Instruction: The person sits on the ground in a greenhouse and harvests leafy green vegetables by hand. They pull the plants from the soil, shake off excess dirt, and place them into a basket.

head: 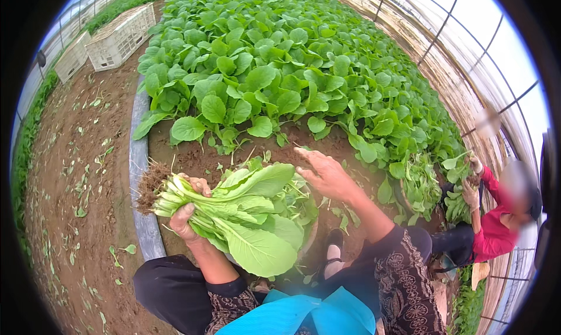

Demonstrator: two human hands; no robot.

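Note:
My left hand (pixel 188 221) is closed around a bunch of leafy greens (pixel 254 216) by its pale stems. Its soil-covered roots (pixel 153 188) point left and the broad leaves spread to the right. To the right of the bunch, my right hand (pixel 324 172) is raised over bare soil, fingers extended and apart, holding nothing. Beneath the bunch lie more loose greens (pixel 307 208), in what seems to be a round container mostly hidden by the leaves. Ahead, a dense bed of growing greens (pixel 263 80) begins just beyond a strip of brown soil.
A grey edging strip (pixel 140 159) borders the bed on the left, beside a soil path with scattered leaves. White plastic crates (pixel 118 41) stand at the upper left. At the right a crouching person (pixel 495 225) in red holds greens near another heap of greens (pixel 420 186).

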